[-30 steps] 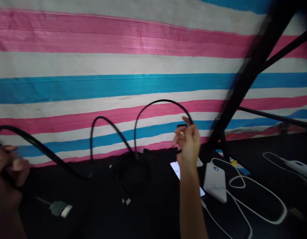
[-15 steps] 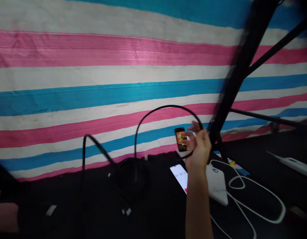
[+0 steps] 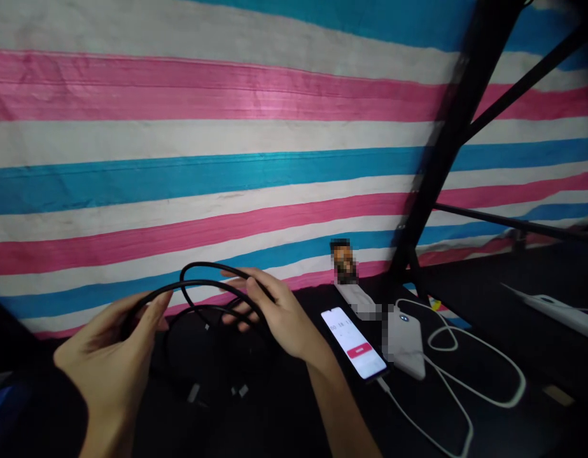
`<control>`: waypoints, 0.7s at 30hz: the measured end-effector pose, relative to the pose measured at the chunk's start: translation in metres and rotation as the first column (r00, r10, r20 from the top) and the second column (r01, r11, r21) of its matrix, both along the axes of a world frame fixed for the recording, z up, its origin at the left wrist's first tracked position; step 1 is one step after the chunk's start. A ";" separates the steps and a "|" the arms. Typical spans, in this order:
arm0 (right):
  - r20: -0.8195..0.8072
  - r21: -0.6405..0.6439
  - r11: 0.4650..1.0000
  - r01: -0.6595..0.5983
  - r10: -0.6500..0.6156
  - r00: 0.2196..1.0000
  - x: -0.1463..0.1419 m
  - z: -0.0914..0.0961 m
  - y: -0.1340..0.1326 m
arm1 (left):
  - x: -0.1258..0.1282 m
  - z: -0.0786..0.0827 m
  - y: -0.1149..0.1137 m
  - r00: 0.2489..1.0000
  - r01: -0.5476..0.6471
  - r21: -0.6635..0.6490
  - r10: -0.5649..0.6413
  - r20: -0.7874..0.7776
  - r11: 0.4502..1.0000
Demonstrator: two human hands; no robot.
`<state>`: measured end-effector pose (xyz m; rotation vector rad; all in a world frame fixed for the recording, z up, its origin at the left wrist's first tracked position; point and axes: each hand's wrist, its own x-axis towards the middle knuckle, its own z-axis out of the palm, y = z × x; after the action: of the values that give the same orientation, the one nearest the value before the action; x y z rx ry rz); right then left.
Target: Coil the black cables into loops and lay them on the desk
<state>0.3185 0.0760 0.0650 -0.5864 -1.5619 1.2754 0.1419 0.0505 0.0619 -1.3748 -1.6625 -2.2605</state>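
Note:
A black cable (image 3: 203,284) hangs in loose loops between my two hands. My left hand (image 3: 113,356), on the left, is closed on it, with the thumb pressing the cable against the fingers. Across from it, my right hand (image 3: 277,312) grips the loops between the thumb and the curved fingers, some of which are spread behind the cable. Below the hands, a pale connector (image 3: 193,393) and smaller connector ends (image 3: 243,390) show against the dark surface. Most of the lower cable is lost in the dark.
Right of my hands lies a lit phone (image 3: 355,343) with a white charging cord (image 3: 408,416). Beside it are a white power bank (image 3: 406,343) and a propped phone (image 3: 344,261), blurred out. A black metal post (image 3: 441,146) rises before the striped sheet (image 3: 227,140).
My right hand has moved left and down, bringing the cable away from the phones. My left hand has come into view and holds the cable. The tall raised loop is now lower.

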 end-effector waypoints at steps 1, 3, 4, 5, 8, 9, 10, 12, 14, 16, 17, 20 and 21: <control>-0.003 -0.068 0.997 -0.039 0.039 0.999 -0.001 -0.001 0.001 | 0.004 0.001 -0.001 1.000 0.000 -0.011 0.000 0.029 1.000; 0.001 -0.137 0.988 -0.066 0.067 0.998 0.000 0.001 0.000 | 0.008 0.003 -0.002 0.998 -0.024 -0.033 0.025 0.052 0.999; 0.015 -0.132 0.990 -0.058 0.060 0.998 0.001 0.002 -0.001 | 0.008 0.003 -0.003 0.998 -0.040 -0.043 0.041 0.043 0.998; 0.038 -0.109 0.993 -0.039 0.043 0.998 0.003 0.004 -0.003 | 0.009 0.002 -0.003 0.998 -0.056 -0.046 0.057 0.026 0.997; 0.134 0.027 0.997 0.070 -0.073 0.988 0.005 0.009 -0.008 | 0.006 -0.001 -0.001 0.994 -0.080 0.001 0.080 -0.078 0.997; 0.153 0.074 0.992 0.105 -0.116 0.982 0.005 0.009 -0.008 | 0.005 -0.003 0.000 0.989 -0.066 -0.006 0.065 -0.135 0.998; 0.154 0.106 0.985 0.137 -0.152 0.976 0.005 0.009 -0.008 | 0.003 -0.004 0.001 0.980 -0.047 -0.031 0.040 -0.195 0.998; 0.122 0.128 0.976 0.174 -0.190 0.974 0.004 0.007 -0.005 | 0.000 -0.005 0.001 0.956 -0.023 -0.101 -0.008 -0.295 0.995; 0.091 0.121 0.974 0.192 -0.203 0.975 0.004 0.004 0.001 | -0.002 -0.006 0.002 0.938 -0.035 -0.142 -0.017 -0.347 0.989; 0.093 0.116 0.969 0.217 -0.228 0.969 0.005 0.001 0.007 | -0.006 -0.006 0.002 0.922 -0.070 -0.128 0.015 -0.387 0.989; 0.108 0.110 0.968 0.227 -0.239 0.965 0.005 0.000 0.009 | -0.008 -0.007 0.002 0.914 -0.082 -0.116 0.029 -0.405 0.990; 0.147 0.074 0.968 0.242 -0.250 0.957 0.006 -0.003 0.015 | -0.012 -0.009 0.000 0.909 -0.098 -0.074 0.059 -0.412 0.992; 0.153 0.065 0.969 0.237 -0.244 0.957 0.007 -0.004 0.017 | -0.013 -0.009 -0.002 0.928 -0.086 -0.066 0.056 -0.369 0.994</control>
<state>0.3251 0.0928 0.0615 -0.8406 -1.5908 1.0265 0.1285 0.0489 0.0524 -1.6044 -1.6558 -1.7741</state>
